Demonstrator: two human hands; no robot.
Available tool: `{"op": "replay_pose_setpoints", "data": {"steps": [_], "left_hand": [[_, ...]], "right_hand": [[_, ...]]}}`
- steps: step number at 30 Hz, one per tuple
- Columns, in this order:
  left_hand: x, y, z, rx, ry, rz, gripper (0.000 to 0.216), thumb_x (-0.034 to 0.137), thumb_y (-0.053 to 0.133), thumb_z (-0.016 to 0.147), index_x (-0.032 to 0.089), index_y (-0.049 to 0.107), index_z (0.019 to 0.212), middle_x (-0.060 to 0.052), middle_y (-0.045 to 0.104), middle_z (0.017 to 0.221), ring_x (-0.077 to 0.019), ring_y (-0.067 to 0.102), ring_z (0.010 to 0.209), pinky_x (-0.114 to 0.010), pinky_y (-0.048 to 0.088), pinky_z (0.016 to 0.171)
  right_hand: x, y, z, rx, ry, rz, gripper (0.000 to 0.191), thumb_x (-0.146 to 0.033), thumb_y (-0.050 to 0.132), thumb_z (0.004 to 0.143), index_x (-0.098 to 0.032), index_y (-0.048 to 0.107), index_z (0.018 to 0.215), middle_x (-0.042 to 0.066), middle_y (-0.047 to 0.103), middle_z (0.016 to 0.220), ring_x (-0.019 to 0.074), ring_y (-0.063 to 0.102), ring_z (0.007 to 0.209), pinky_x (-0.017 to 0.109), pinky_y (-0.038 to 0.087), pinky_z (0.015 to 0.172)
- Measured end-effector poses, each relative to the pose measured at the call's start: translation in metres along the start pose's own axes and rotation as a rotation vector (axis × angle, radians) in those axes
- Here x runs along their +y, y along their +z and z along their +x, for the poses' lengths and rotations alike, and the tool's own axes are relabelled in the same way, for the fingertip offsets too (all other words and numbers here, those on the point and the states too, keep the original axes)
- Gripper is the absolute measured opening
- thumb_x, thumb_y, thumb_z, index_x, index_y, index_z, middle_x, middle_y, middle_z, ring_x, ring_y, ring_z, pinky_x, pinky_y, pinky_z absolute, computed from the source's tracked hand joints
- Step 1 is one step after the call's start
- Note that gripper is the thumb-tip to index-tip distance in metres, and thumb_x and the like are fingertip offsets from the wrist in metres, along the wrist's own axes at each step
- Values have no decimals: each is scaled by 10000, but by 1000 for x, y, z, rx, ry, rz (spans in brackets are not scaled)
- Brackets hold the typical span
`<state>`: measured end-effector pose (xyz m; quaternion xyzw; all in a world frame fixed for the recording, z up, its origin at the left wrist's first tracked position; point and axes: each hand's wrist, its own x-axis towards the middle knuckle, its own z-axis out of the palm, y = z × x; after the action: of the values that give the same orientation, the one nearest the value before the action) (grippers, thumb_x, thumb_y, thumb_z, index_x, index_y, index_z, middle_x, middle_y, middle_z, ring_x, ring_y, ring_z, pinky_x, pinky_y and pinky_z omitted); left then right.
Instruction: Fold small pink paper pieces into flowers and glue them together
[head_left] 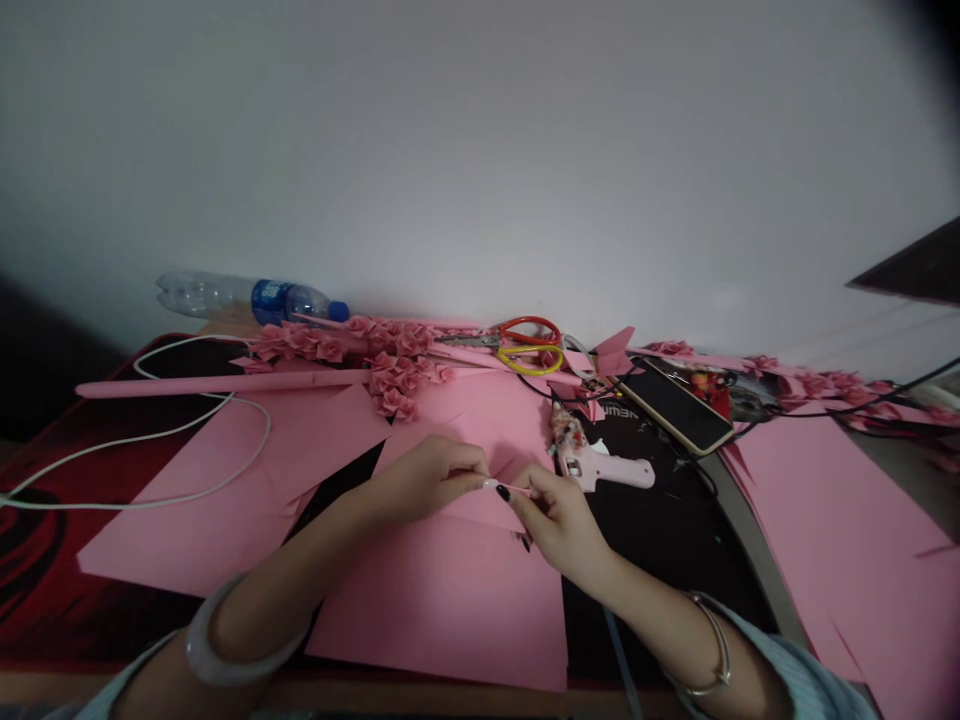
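My left hand [431,480] and my right hand [564,527] meet over a stack of pink paper sheets [450,600]. Between the fingertips of both is a small pink paper piece [519,491], pinched from each side; its full shape is partly hidden by the fingers. Just right of the hands lies a pale pink hot glue gun [615,469]. Behind them are clustered pink paper flowers [397,385] and a long rolled pink paper tube [225,384] lying toward the left. Scissors with red and yellow handles [534,371] rest on the pile at the back.
A plastic bottle [271,300] lies along the wall at the left rear. A white cable [135,505] loops over the left side. To the right are a phone [679,405] and more pink sheets [847,540]. More paper flowers [825,383] lie at the back right.
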<state>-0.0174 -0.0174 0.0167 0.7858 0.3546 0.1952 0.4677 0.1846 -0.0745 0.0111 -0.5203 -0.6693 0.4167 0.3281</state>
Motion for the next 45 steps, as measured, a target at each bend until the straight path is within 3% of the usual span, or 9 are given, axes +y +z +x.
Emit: {"op": "replay_pose_setpoints", "data": {"steps": [5,14,17,19,21,28,33,38,45], "left_hand": [[5,-6,0,120,-31,79,363,314,555,869,175,426,559,65,353,526,-91,343,534,-220,231,510],[-5,-30,-4,514,-60,71,254,319,473,925,204,553,713,13,624,646,-130,580,608,-234,436,608],[2,-18,-2,347,113,71,258,371,696,809,198,666,999,-75,723,1056,-216,653,956,-312,505,831],[7,-7,0,198,204,150,446,392,805,727,218,672,1116,-84,722,1129,-265,626,1083,-383,461,977],[8,3,1,118,239,196,490,384,810,736,220,662,1174,-90,727,1133,-271,637,1074,-393,463,978],[3,12,0,104,279,282,582,371,739,807,182,575,1332,-131,673,1278,-281,613,1172,-408,428,1049],[3,14,-2,103,232,271,586,273,693,809,179,550,1370,-126,670,1277,-280,626,1138,-388,466,1000],[6,12,-3,105,135,223,595,246,664,806,209,537,1387,-56,726,967,-200,646,780,-296,503,733],[9,9,-2,67,68,151,389,244,615,829,168,612,1211,57,505,676,-105,459,568,-208,355,532]], "right_hand": [[-1,0,0,24,9,79,341,-431,534,937,-228,479,669,-56,443,487,114,418,429,229,301,421],[3,1,6,106,177,420,418,-568,637,848,-226,474,672,-73,481,422,84,380,322,204,311,348],[4,2,7,88,231,490,425,-576,661,824,-221,476,679,-75,499,429,76,387,302,193,305,326],[3,1,7,87,235,502,416,-573,654,832,-219,487,692,-76,499,439,71,389,303,188,315,325],[3,1,6,90,233,510,394,-565,638,847,-221,500,716,-70,517,461,71,393,311,192,338,331],[4,-1,7,98,263,605,343,-528,629,868,-231,512,741,-73,503,483,86,412,317,214,388,324],[5,-1,7,71,253,659,306,-512,618,887,-232,536,793,-55,552,488,102,457,332,210,380,331],[6,0,6,5,175,758,366,-605,540,905,-240,535,879,-33,590,539,124,508,383,224,403,367],[14,2,7,-54,109,779,419,-635,578,876,-234,494,961,-25,657,589,112,523,377,200,423,364]]}}
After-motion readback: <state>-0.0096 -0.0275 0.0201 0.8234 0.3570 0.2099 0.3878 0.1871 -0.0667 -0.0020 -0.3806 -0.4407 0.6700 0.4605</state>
